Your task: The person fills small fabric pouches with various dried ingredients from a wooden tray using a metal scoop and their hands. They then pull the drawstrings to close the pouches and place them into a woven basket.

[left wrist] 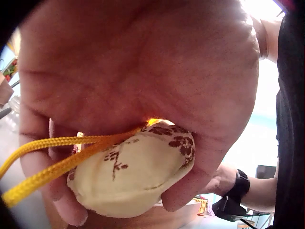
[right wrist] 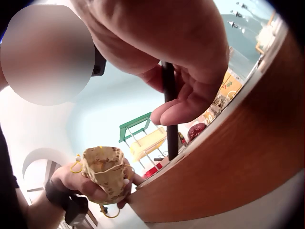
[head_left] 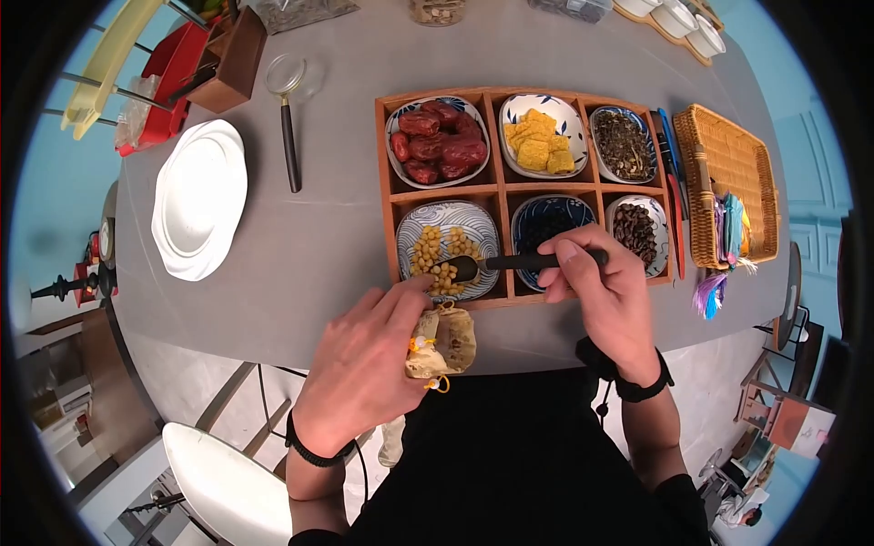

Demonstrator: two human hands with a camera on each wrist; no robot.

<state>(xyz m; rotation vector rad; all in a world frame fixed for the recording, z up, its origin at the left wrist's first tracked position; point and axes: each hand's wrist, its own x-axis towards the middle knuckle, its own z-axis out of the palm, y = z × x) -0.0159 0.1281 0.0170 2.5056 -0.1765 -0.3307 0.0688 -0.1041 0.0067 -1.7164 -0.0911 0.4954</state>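
My left hand [head_left: 364, 369] holds a small cream drawstring pouch [head_left: 452, 344] with yellow cords, its mouth open, by the near edge of the wooden tray [head_left: 502, 205]. In the left wrist view the pouch [left wrist: 133, 171] lies between the fingers and thumb. My right hand [head_left: 601, 291] grips the black handle of a small spoon [head_left: 465, 268], whose bowl is in the wavy-patterned dish [head_left: 487, 238] among yellow kernels [head_left: 426, 246]. A left fingertip is beside the spoon's bowl. The right wrist view shows the pouch [right wrist: 108, 171] upright and the right hand [right wrist: 167, 52] round the handle.
Other tray dishes hold red dates [head_left: 437, 141], yellow blocks [head_left: 539, 143], dried leaves [head_left: 625, 146], dark pieces [head_left: 546, 223] and brown beans [head_left: 635, 232]. A wicker basket [head_left: 728, 127] stands right; white dishes [head_left: 198, 200] and a magnifying glass [head_left: 289, 136] lie left.
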